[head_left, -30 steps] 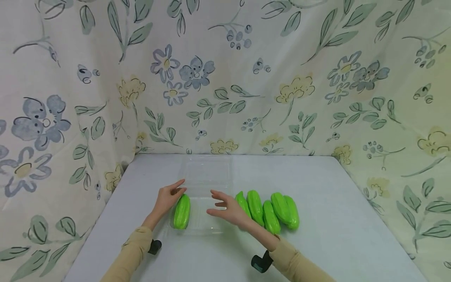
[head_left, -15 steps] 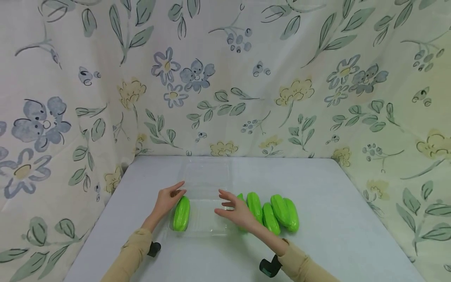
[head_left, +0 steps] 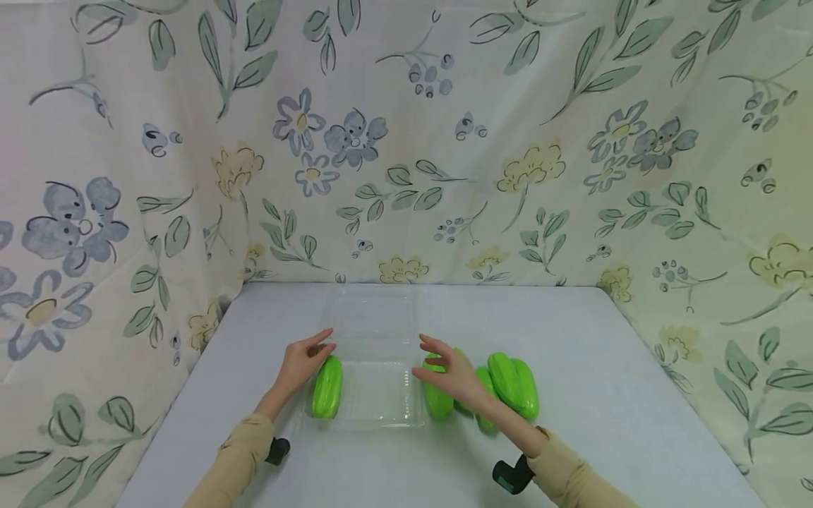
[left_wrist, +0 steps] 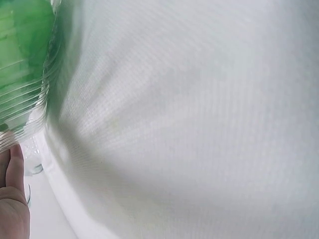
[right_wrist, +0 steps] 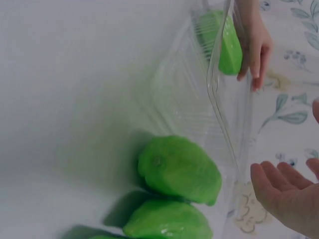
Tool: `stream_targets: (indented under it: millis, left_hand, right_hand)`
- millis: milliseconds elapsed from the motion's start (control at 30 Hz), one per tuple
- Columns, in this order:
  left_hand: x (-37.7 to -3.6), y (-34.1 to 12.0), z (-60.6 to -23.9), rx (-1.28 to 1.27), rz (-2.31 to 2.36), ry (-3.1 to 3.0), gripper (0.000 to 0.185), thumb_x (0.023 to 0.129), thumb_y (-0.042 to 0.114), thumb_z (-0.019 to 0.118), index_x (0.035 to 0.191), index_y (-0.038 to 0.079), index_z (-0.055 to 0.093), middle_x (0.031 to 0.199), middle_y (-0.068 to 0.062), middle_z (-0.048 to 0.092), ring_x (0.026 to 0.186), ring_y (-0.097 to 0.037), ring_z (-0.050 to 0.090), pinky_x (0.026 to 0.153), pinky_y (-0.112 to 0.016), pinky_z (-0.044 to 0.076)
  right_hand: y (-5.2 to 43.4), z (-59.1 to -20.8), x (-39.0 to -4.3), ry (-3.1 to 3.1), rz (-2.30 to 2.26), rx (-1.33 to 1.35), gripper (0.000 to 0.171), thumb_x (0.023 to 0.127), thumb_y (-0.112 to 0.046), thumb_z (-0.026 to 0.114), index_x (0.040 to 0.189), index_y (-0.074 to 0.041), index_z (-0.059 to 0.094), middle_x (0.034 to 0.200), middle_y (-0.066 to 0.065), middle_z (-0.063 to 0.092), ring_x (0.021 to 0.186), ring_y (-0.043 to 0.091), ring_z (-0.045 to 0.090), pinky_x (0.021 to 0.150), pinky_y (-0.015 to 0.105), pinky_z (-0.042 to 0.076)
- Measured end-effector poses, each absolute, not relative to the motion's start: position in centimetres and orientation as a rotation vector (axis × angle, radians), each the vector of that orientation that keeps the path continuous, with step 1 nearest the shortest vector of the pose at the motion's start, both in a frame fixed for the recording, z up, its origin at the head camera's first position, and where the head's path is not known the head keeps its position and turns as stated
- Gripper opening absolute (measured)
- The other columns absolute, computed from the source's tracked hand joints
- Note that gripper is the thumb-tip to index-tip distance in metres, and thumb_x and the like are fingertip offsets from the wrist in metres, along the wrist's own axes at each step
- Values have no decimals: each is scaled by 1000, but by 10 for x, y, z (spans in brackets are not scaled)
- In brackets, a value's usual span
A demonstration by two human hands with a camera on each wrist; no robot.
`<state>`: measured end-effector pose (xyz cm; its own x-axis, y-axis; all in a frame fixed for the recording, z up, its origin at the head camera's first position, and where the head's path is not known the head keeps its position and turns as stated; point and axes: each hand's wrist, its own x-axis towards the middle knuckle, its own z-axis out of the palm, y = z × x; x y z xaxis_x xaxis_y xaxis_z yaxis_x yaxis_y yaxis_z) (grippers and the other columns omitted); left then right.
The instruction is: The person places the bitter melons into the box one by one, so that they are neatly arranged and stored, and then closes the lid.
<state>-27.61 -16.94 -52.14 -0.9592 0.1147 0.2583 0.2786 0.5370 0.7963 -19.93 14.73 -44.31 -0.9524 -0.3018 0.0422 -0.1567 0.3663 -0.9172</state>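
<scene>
A clear plastic clamshell tray lies on the white table, its lid folded open at the back. One green gourd lies along the tray's left side. My left hand rests with straight fingers against that gourd and the tray's left rim. The left wrist view shows the gourd through the ribbed wall, above my fingers. My right hand is open, fingers spread, just over the loose gourd nearest the tray. In the right wrist view its fingers stand apart from that gourd.
More green gourds lie in a row right of the tray, on the white table. Floral cloth walls the table at the back and both sides.
My right hand has moved right, from above the tray to above the loose gourds beside it. The left hand and the gourd in the tray have stayed put.
</scene>
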Motion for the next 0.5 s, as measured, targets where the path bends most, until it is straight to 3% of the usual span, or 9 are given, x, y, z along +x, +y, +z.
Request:
stream_targets:
  millis: [367, 500]
  left_hand:
    - [-277, -168, -521, -349, -1388, -2578, 42, 91, 24, 65, 128, 7, 60, 106, -14, 72, 85, -16, 67, 65, -19, 46]
    - [-278, -168, -522, -340, -1376, -2590, 42, 91, 24, 65, 128, 7, 60, 105, -14, 72, 81, -11, 65, 63, -19, 46]
  right_hand:
    - [177, -440, -201, 2562, -1639, -305, 65, 87, -23, 69, 145, -16, 40, 142, 17, 48, 121, 38, 54, 91, 38, 51]
    - [187, -439, -200, 2510, -1746, -319, 64, 89, -18, 67, 146, -11, 37, 143, 21, 44, 122, 41, 52, 93, 39, 50]
